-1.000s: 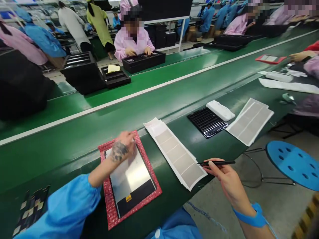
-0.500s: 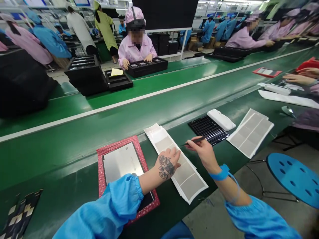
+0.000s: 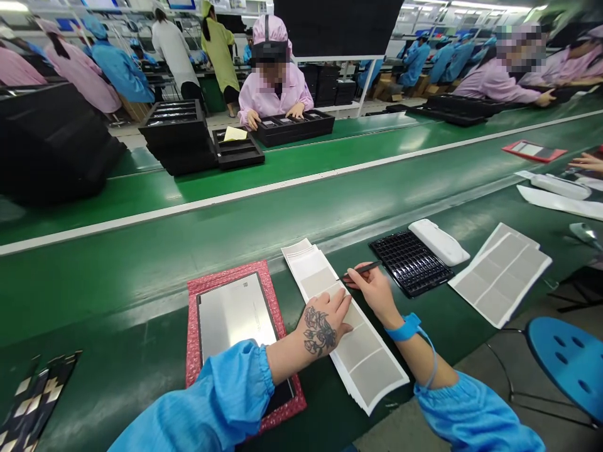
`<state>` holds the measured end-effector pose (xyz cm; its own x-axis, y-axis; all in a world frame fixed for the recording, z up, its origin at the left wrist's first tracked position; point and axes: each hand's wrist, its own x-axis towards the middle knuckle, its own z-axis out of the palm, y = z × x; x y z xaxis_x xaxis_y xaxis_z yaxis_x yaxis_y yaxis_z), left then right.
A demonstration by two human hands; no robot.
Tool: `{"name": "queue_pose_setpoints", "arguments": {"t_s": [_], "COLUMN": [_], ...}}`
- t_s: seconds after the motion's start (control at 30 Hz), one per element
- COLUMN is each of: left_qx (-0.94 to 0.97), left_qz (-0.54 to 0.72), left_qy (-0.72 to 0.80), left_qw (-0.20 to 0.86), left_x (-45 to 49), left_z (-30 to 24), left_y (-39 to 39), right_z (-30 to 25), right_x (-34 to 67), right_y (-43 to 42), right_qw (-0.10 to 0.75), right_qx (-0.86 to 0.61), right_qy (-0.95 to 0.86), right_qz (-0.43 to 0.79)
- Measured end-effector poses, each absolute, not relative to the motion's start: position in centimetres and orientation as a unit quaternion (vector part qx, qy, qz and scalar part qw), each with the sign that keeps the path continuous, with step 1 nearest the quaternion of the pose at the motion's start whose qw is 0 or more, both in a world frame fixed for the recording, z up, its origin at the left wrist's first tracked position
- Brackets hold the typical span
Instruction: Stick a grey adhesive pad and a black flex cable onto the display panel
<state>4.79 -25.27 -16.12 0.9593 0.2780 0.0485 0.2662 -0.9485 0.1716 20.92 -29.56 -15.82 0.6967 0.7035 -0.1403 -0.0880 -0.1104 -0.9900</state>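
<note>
My left hand (image 3: 325, 321) lies with its fingers stretched out on a stack of sticker sheets (image 3: 372, 364), white-edged with grey rectangles. In my right hand (image 3: 372, 292) is a pair of dark tweezers (image 3: 367, 268), held like a pen. Their tip points left, at the edge of the top sheet; whether it touches the sheet I cannot tell. To the left, partly under my left forearm, a flat silvery screen panel (image 3: 238, 311) rests on pink bubble wrap (image 3: 192, 351).
Right of the sheets are a black gridded tray (image 3: 414, 263), a white rounded object (image 3: 438, 242) and more sticker sheets (image 3: 502, 273). Dark strips (image 3: 35, 402) lie at the lower left. Across the green bench, a person in pink (image 3: 273, 88) handles a black box (image 3: 296, 129). A blue stool (image 3: 565, 358) stands at right.
My right hand has moved left, bringing the tweezers' tip to the sheet stack's edge. My left hand still rests on the sheets. The whole view has shifted slightly.
</note>
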Motion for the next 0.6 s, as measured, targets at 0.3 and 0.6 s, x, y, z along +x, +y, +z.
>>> {"name": "queue_pose_setpoints", "arguments": {"t_s": [0.3,0.6], "left_qx": [0.984,0.978], "left_qz": [0.045,0.041], "left_qy": [0.147,0.165], "left_qw": [0.094,0.122], "left_x": [4.8,4.6], "left_z": [-15.7,-16.5], "left_y": [-25.4,-26.2], "right_z": [-16.4,-14.3], "right_x": [21.4,20.3], "right_y": [-29.0,-29.0], "right_qw": [0.61,0.554], "right_qx": [-0.68,-0.701], "right_qy": [-0.257,-0.387], "right_qz": [0.316,0.227]}}
